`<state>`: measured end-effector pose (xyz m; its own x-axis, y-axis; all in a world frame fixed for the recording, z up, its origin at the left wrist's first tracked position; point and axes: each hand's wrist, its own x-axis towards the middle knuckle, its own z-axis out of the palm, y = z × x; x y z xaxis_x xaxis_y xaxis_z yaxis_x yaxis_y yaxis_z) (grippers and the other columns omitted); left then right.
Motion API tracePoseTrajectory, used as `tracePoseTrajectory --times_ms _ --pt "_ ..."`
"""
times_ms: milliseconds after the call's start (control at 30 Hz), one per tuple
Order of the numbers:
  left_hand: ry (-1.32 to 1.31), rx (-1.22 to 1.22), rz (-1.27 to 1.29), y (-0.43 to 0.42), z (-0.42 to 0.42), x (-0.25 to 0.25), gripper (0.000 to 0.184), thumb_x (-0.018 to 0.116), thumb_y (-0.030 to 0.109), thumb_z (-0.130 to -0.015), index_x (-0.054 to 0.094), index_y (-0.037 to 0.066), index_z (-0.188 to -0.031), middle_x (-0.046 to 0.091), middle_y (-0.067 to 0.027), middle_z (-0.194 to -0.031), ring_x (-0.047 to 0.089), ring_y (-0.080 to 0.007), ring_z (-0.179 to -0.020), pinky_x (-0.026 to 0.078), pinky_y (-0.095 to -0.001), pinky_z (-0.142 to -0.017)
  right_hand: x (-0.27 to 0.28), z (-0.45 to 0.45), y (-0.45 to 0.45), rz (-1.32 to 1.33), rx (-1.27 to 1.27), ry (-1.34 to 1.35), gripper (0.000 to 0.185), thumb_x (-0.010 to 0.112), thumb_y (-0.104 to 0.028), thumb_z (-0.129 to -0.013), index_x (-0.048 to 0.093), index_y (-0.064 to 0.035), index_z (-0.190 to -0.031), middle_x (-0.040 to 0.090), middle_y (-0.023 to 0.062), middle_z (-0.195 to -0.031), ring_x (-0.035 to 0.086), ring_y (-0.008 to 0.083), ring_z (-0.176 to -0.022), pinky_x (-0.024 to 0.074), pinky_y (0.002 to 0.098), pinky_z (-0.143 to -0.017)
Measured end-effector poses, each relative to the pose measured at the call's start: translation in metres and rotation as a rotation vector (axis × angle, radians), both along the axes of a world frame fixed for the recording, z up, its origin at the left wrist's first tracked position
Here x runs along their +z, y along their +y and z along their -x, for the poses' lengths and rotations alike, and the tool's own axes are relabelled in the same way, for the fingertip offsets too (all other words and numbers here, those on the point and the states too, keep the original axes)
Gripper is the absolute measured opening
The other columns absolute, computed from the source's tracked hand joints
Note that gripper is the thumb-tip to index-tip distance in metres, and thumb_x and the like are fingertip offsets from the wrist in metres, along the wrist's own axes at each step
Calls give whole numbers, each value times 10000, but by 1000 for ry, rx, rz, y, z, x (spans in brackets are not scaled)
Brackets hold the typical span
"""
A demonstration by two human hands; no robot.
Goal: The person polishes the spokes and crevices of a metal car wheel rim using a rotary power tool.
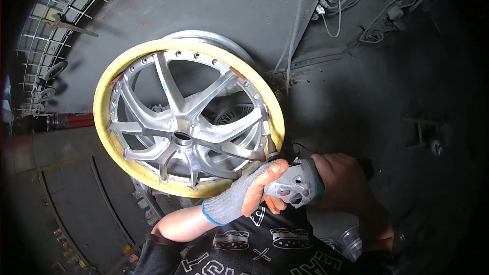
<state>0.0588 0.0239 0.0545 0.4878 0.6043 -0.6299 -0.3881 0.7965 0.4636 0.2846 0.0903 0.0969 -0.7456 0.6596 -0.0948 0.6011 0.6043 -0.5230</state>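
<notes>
An alloy wheel rim [179, 122] with silver spokes faces me, its outer lip wrapped in yellow tape [108, 145]. My left hand [249, 193], in a grey knit glove with orange coating, is closed around the front of a power grinder [289, 186]. The grinder has a scuffed grey metal head and a green body. My bare right hand [338, 178] grips that green body from the right, its fingers partly hidden. A narrow dark attachment [271, 146] points from the grinder toward the spokes at the rim's lower right. Whether its tip touches the metal I cannot tell.
A wire rack [48, 40] holding discs stands at the left. Behind the rim is a grey panel [219, 5]. Cables [338, 5] hang at the upper right. A red bar [71, 120] lies left of the rim. A clear container [350, 239] sits below my right hand.
</notes>
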Motion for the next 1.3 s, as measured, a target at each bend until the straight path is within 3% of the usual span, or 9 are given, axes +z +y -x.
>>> tracePoseTrajectory --times_ms 200,600,933,1300 --pt "11 74 5 -5 -4 9 571 508 609 -985 612 57 -1083 677 -122 -821 674 -186 -629 563 -287 -510 -1 -1 4 10 30 82 525 797 -255 -646 573 19 -1033 650 152 -822 672 343 -757 535 448 -694" --pt "-53 43 17 -8 -6 -10 552 525 581 -991 606 49 -1111 681 -119 -851 678 -183 -638 560 -277 -502 -1 -4 5 15 33 22 550 800 -270 -653 591 38 -1058 641 167 -832 670 338 -777 532 438 -725" --pt "-4 96 4 -31 7 11 551 506 542 -1020 604 8 -1112 688 -132 -873 697 -195 -686 574 -276 -566 -5 5 -2 48 148 136 546 784 -229 -658 584 52 -1082 658 169 -889 677 345 -796 536 434 -743" --pt "-33 16 -22 -2 -8 -11 587 491 587 -1006 621 28 -1127 683 -129 -851 666 -180 -629 556 -272 -508 -6 -7 4 44 -22 40 584 811 -247 -605 589 27 -1070 663 189 -876 679 372 -814 531 462 -743"
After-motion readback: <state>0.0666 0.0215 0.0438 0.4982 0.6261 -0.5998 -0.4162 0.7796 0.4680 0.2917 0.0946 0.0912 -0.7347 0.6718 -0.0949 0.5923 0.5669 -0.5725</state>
